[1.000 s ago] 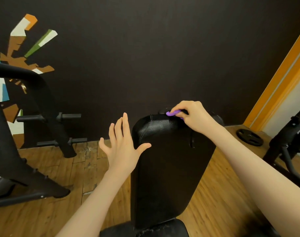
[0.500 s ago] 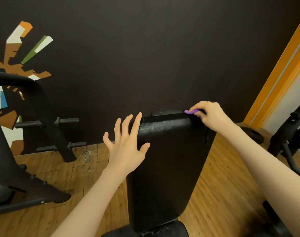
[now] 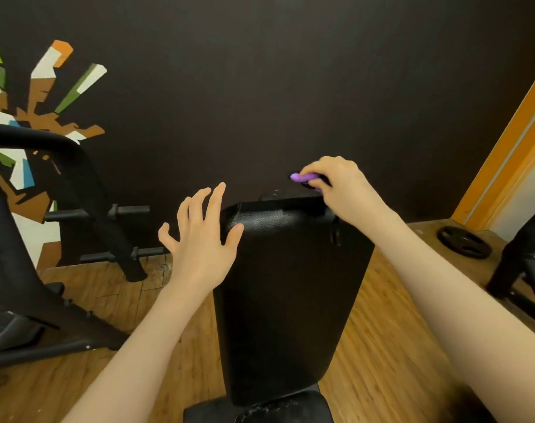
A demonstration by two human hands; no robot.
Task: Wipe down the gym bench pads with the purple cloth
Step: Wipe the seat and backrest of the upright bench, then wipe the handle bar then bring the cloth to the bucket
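The black back pad (image 3: 287, 294) of the gym bench stands tilted upright in front of me, with the seat pad (image 3: 260, 407) at the bottom edge. My right hand (image 3: 342, 187) grips the bunched purple cloth (image 3: 303, 177) just above the pad's top right corner; only a small fold of cloth shows past my fingers. My left hand (image 3: 202, 239) is spread, fingers straight, at the pad's top left corner, its thumb against the pad's edge.
A black machine frame with weight pegs (image 3: 86, 215) fills the left side. A weight plate (image 3: 463, 242) lies on the wooden floor at right, beside another black frame (image 3: 522, 264). A dark wall stands close behind the bench.
My right hand with the cloth slid right along the pad's top edge, then lifted slightly above it. My left hand stayed spread at the top left corner.
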